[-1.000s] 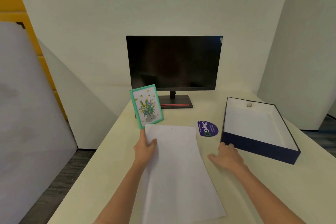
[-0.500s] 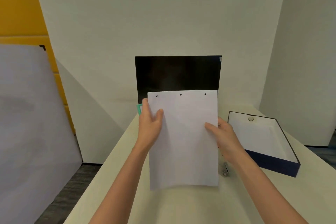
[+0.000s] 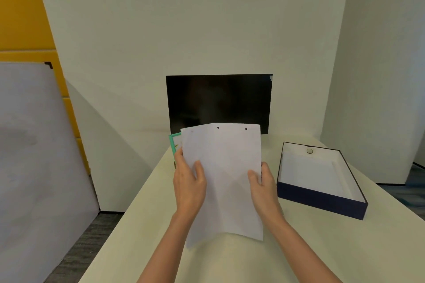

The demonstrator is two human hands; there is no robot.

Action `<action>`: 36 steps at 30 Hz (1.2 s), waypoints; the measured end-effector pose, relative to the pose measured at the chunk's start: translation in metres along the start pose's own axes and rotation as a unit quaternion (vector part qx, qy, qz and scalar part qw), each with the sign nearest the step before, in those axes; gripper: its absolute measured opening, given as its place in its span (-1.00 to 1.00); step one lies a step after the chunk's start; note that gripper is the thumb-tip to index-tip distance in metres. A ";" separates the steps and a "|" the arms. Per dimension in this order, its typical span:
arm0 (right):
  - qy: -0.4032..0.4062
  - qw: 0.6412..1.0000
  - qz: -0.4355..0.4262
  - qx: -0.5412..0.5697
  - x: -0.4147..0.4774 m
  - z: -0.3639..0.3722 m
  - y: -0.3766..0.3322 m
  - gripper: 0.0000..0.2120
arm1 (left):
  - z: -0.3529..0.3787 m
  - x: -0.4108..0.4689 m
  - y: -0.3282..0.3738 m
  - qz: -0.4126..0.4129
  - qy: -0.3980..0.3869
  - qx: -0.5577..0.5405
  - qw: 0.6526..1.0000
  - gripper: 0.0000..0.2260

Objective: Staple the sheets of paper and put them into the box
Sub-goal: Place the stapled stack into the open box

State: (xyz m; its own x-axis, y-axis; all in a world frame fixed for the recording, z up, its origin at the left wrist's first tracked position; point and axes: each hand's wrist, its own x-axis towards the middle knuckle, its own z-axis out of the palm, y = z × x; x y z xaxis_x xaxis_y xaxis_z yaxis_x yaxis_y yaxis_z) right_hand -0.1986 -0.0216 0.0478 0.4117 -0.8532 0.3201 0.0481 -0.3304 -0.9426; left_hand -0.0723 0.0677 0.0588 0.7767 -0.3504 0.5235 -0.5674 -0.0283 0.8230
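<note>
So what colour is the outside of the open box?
The box is dark navy blue outside, white inside; seen in the head view.

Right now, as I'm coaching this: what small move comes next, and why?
Probably carry the sheets rightward into the box: left hand and right hand grip them aloft, dark marks, perhaps staples, dot their top edge, and the box sits open.

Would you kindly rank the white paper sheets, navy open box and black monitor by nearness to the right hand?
1. The white paper sheets: held in the right hand.
2. The navy open box: just to its right.
3. The black monitor: farthest back, beyond the sheets.
</note>
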 end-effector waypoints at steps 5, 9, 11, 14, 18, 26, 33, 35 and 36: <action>0.007 0.999 0.037 -0.002 -0.013 0.006 0.014 -0.78 | -0.003 -0.020 -0.022 -0.033 -0.006 -0.007 0.999 -0.66; 0.006 0.995 0.084 -0.051 -0.027 0.011 0.050 -0.61 | 0.000 -0.056 -0.064 -0.096 -0.035 0.008 0.995 -0.71; 0.001 0.990 0.098 -0.097 -0.029 0.013 0.063 -0.65 | 0.002 -0.064 -0.072 -0.101 -0.049 0.020 0.993 -0.72; 0.019 0.986 0.101 -0.132 -0.025 0.010 0.073 -0.65 | 0.011 -0.062 -0.066 -0.092 -0.051 0.032 0.994 -0.70; 0.072 0.984 0.092 -0.131 -0.003 -0.022 0.065 -0.60 | 0.042 -0.044 -0.038 -0.073 -0.073 0.018 0.994 -0.56; 0.135 0.963 0.154 -0.177 0.083 -0.144 0.063 -0.61 | 0.169 -0.009 0.022 -0.002 -0.243 0.045 0.969 -0.50; 0.166 0.928 0.165 -0.291 0.154 -0.212 0.093 -0.59 | 0.288 0.014 0.022 0.057 -0.331 0.156 0.929 -0.76; 0.158 0.913 0.175 -0.334 0.169 -0.221 0.112 -0.66 | 0.313 0.014 0.016 0.077 -0.348 0.208 0.911 -0.73; 0.152 0.905 0.183 -0.354 0.175 -0.224 0.122 -0.67 | 0.323 0.015 0.012 0.086 -0.353 0.230 0.903 -0.72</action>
State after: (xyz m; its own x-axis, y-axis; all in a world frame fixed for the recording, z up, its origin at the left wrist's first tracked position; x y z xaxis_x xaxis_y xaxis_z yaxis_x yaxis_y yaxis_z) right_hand -0.3249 -0.3017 0.0105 0.0069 -0.9937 0.1115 -0.6792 -0.0865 -0.7289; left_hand -0.1559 -0.2404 0.0047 0.3904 -0.8915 0.2300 -0.8429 -0.2455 0.4788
